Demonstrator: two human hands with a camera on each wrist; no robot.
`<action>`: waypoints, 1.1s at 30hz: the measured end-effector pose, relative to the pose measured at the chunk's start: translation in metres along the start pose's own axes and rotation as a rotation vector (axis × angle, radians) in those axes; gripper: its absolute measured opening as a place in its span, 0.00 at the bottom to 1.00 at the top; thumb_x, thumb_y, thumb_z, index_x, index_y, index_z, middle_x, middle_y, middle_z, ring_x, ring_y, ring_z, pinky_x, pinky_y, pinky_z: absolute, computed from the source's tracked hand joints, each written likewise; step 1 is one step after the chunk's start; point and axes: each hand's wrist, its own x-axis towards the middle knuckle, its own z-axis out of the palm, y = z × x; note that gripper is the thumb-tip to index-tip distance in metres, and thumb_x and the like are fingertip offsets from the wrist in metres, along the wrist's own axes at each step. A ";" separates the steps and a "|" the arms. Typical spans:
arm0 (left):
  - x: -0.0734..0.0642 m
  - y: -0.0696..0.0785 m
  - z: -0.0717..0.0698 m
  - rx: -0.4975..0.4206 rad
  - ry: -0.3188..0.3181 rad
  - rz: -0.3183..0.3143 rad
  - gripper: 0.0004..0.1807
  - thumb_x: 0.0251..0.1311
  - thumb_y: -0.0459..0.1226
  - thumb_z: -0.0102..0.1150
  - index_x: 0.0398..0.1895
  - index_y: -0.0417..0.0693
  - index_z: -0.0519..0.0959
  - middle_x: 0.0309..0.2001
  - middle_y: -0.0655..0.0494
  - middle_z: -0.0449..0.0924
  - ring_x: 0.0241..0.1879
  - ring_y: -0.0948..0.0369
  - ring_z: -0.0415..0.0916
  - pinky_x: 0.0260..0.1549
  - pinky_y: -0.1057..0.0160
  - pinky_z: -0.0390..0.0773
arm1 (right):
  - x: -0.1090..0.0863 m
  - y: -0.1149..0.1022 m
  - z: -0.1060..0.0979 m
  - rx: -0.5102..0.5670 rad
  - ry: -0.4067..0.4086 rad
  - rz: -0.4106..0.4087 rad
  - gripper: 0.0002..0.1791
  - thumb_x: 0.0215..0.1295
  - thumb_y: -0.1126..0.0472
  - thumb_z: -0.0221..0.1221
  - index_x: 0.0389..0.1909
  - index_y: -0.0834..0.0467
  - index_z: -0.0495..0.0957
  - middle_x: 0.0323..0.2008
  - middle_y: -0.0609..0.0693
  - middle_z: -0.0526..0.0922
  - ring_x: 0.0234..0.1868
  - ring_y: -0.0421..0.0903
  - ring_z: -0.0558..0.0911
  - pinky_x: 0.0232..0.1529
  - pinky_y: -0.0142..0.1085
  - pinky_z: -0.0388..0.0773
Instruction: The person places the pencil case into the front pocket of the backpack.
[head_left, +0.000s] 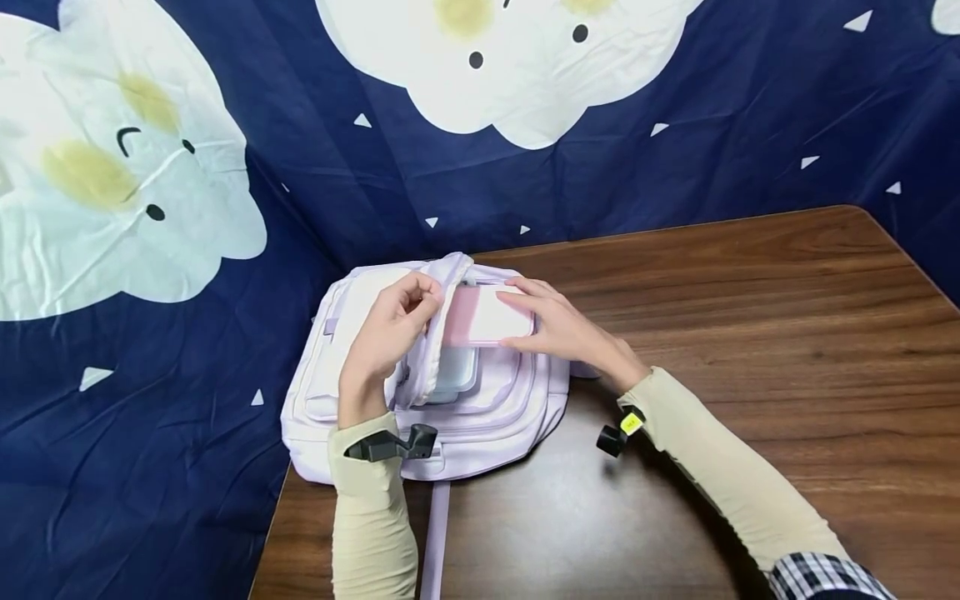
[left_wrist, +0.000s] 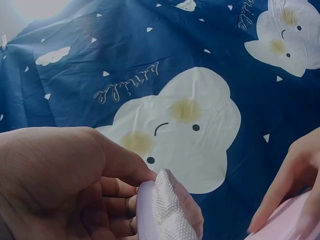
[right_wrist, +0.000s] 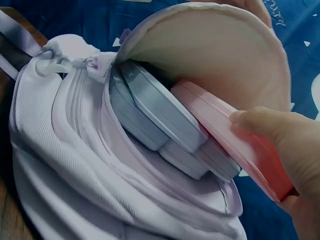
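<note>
A pale lilac backpack (head_left: pixel 480 462) lies on the table with one compartment unzipped. My left hand (head_left: pixel 392 325) pinches the raised edge of the compartment's flap (head_left: pixel 435 362), its fabric between thumb and fingers in the left wrist view. My right hand (head_left: pixel 558 325) grips a flat pink box (head_left: pixel 461 321) by its outer end, thumb on one side and fingers on the other. The pink box's inner end sits inside the opening. Beside it in the compartment are several flat grey-blue boxes (right_wrist: pixel 165 110), partly hidden by the bag's fabric.
The brown wooden table (head_left: pixel 750 350) extends to the right of the backpack. A lilac strap (head_left: pixel 435 542) hangs toward the near side. Behind and to the left is a dark blue cloth (head_left: pixel 300 150) with white clouds.
</note>
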 end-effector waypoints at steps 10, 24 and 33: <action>0.005 0.002 0.006 0.000 0.002 -0.004 0.05 0.66 0.30 0.50 0.37 0.35 0.73 0.24 0.58 0.67 0.20 0.67 0.62 0.18 0.71 0.62 | 0.017 -0.014 0.022 -0.007 -0.066 0.067 0.42 0.53 0.44 0.68 0.65 0.61 0.67 0.69 0.62 0.62 0.70 0.57 0.60 0.70 0.48 0.57; 0.003 -0.002 0.008 -0.021 0.014 -0.017 0.04 0.66 0.30 0.51 0.36 0.36 0.73 0.23 0.59 0.67 0.20 0.67 0.62 0.18 0.72 0.62 | -0.033 -0.012 0.005 0.013 -0.101 0.103 0.31 0.67 0.59 0.55 0.67 0.68 0.60 0.69 0.64 0.62 0.71 0.60 0.60 0.71 0.50 0.55; 0.003 -0.005 0.010 -0.045 0.026 0.018 0.03 0.65 0.29 0.51 0.36 0.35 0.72 0.24 0.59 0.68 0.20 0.67 0.62 0.19 0.71 0.63 | -0.047 -0.018 0.011 0.024 -0.167 0.004 0.29 0.65 0.72 0.50 0.67 0.68 0.60 0.70 0.61 0.59 0.71 0.61 0.58 0.71 0.51 0.54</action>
